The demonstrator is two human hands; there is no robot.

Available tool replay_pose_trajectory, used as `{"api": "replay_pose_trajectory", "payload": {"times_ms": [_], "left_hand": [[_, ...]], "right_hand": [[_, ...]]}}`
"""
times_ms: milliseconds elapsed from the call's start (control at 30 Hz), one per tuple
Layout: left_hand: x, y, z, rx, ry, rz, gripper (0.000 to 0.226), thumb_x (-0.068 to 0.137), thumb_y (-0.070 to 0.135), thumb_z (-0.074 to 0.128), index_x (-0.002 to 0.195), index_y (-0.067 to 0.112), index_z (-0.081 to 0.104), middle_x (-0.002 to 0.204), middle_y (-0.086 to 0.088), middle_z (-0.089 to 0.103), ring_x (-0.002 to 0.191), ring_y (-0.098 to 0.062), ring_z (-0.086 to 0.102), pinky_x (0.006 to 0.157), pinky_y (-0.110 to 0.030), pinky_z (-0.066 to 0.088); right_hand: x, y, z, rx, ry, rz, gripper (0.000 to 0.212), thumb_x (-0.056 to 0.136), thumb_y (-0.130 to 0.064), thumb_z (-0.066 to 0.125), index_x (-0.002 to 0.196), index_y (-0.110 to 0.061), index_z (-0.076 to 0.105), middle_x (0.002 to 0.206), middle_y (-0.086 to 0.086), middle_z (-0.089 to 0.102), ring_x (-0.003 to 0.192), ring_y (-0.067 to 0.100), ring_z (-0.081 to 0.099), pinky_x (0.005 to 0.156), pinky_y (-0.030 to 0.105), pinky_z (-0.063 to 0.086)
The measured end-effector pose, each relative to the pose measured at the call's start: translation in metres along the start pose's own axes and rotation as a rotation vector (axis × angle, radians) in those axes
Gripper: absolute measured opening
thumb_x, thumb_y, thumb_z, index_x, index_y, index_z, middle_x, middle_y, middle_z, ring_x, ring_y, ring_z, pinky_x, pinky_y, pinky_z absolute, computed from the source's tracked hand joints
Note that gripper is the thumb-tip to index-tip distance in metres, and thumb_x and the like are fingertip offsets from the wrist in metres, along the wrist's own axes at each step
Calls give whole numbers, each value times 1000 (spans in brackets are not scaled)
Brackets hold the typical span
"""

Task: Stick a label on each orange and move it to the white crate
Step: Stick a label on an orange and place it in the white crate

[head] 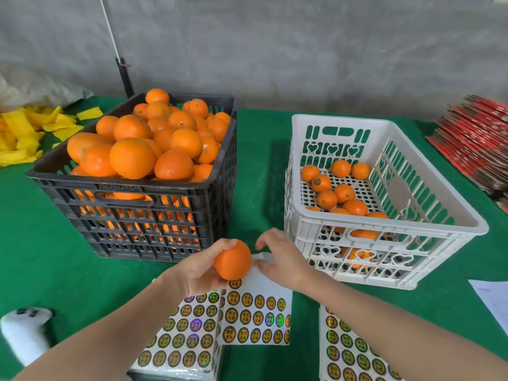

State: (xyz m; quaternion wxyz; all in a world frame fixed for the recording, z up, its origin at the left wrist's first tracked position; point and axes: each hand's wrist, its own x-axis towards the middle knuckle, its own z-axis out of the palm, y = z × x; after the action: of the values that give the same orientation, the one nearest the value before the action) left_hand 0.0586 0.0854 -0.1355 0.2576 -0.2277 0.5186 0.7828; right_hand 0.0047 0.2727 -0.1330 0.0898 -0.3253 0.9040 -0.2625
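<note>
My left hand [198, 273] grips one orange [233, 259] just above the label sheets, in front of the black crate [132, 185], which is heaped with oranges. To the orange's right, my right hand [283, 258] hovers with thumb and forefinger apart, and its thumb touches the curled top edge of a label sheet [255, 314] printed with round gold stickers. I see no label on the held orange's visible side. The white crate [384, 224] at the right holds several oranges on its floor, one of them showing a dark round label.
Two more label sheets lie near the front edge, one at the left [181, 334] and one at the right [351, 353]. Yellow paper scraps [24, 133] sit far left, a red stack [478, 144] far right, and a white paper [494, 301] near right. A white object [24, 334] is bottom left.
</note>
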Motion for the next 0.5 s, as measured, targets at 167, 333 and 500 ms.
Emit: {"api": "replay_pose_trajectory", "payload": {"times_ms": [167,333,500], "left_hand": [[6,-1,-1,-82,51,0,71,64,45,70,121,9,52,105,-19,66,86,-31,64,70,-36,53],[11,2,0,-114,25,-21,75,62,46,72,121,4,51,94,-22,71,80,-35,70,74,-44,58],[16,6,-1,-107,19,-81,76,63,48,71,120,2,51,95,-26,70,80,-39,69,82,-48,54]], "right_hand": [[-10,-16,18,102,4,54,25,80,-40,69,78,-23,51,77,-9,50,76,12,49,65,25,37],[-15,-18,32,69,82,82,24,84,-41,64,88,-18,64,84,-7,49,81,12,48,72,27,40],[-16,-17,39,-6,139,-22,25,89,-35,58,86,-11,63,87,-5,49,86,11,43,70,21,26]]}}
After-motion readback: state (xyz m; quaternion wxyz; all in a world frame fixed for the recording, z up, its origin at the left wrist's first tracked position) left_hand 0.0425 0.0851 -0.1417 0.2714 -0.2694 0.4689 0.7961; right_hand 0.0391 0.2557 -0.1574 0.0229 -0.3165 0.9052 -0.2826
